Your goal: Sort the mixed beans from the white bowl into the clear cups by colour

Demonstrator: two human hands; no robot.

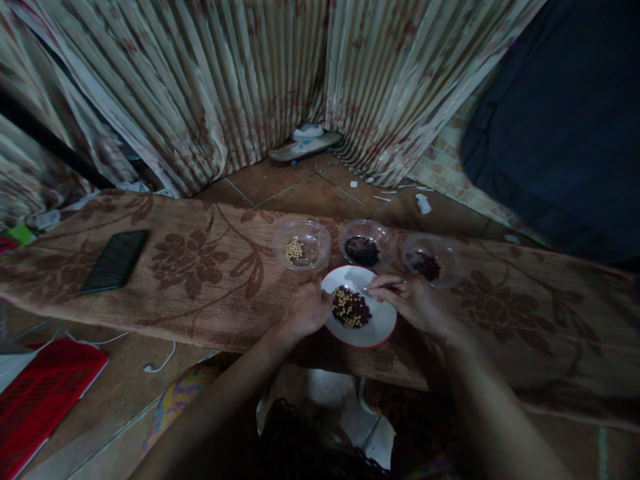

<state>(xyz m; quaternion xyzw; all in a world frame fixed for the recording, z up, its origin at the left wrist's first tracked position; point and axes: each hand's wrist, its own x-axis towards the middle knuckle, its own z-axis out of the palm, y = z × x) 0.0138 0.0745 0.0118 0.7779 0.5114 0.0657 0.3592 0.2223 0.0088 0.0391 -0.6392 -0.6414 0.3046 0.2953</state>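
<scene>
Left hand point(307, 311) pinched a round, white, red-rimmed plate point(381, 325); right hand point(410, 300) kinda curled closed around a thin silvery utensil point(397, 283).

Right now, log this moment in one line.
left hand: holding plate; right hand: holding utensil over plate; plate: mixed beans; beyond: three clear bowls

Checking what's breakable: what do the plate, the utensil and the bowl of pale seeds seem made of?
Plate: white, smooth, red-edged; perhaps ceramic, enamel or plastic, the dim view leaves it open.
Utensil: probably metal, grey with a slight shine.
Bowl of pale seeds: likely clear, glossy plastic, since the cloth shows through and light glints on it; glass remains possible.
</scene>
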